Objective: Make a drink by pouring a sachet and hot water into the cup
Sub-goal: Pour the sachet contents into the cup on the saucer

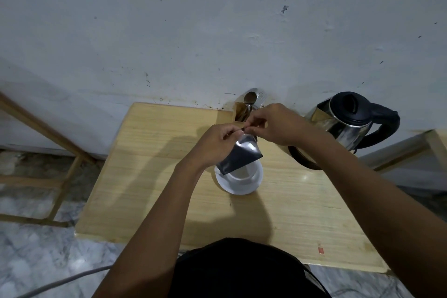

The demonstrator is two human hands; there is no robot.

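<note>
A dark, shiny sachet (240, 155) hangs above the white cup (244, 175), which stands on a white saucer (238, 189) in the middle of the wooden table (145, 176). My left hand (217, 143) pinches the sachet's top edge from the left. My right hand (271, 123) pinches the same top edge from the right, fingertips almost meeting the left ones. The sachet's lower part hides part of the cup's rim. A steel kettle (346, 126) with a black lid and handle stands at the table's back right.
A small wooden holder (240, 110) with a spoon (250, 99) stands at the back edge against the wall, just behind my hands. A wooden frame (60, 159) stands on the floor to the left. A cable (60, 282) runs across the marble floor at lower left.
</note>
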